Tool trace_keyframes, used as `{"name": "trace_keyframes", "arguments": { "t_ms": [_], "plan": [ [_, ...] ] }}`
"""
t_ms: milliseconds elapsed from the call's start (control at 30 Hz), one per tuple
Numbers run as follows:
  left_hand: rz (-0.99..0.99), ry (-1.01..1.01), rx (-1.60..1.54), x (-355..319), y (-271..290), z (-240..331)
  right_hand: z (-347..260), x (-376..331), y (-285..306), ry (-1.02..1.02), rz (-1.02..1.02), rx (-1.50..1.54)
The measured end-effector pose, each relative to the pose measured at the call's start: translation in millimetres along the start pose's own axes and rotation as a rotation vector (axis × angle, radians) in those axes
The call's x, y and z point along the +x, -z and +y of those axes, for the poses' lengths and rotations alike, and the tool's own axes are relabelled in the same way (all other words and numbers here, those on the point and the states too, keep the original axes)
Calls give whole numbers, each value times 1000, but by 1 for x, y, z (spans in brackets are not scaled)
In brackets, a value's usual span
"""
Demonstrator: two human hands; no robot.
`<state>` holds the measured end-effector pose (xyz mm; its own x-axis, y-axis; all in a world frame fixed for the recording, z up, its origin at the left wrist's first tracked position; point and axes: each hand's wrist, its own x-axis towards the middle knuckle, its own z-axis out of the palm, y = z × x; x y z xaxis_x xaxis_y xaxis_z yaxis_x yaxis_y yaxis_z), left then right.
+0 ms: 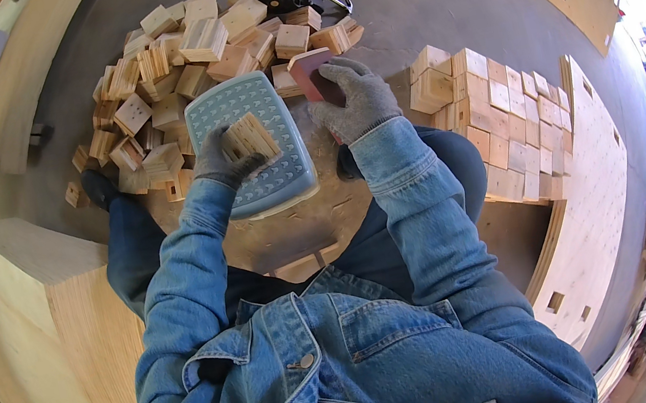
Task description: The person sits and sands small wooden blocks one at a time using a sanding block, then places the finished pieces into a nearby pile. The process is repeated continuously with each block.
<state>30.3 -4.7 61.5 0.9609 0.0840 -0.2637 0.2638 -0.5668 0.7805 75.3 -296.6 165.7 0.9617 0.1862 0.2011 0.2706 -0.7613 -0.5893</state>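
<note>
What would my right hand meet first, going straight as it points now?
Beyond the flat reddish piece it holds, your right hand would likely meet the pile of wooden blocks, though it may pass above; depth is unclear.

The block [252, 138] is matt wood, the stool [234, 101] plastic.

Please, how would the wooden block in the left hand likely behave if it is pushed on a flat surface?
The wooden block would probably stay stiff, since it looks like solid layered wood. Its flat faces suggest sliding rather than rolling. It is probably not very heavy, as the left hand alone grips it.
</note>
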Motion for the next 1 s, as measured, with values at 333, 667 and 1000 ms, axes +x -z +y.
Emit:
{"name": "trace_keyframes", "arguments": {
  "t_ms": [333, 667, 1000],
  "plan": [
    [280, -424, 54, -52, -24, -10, 0, -3, -4, 33, -23, -31],
    [133, 133, -838, -61, -45, 12, 6, -5, -14, 5, -81, -77],
    [-144, -93, -608, -32, -44, -38, 3, -4, -21, -23, -180, -99]
  ]
}}
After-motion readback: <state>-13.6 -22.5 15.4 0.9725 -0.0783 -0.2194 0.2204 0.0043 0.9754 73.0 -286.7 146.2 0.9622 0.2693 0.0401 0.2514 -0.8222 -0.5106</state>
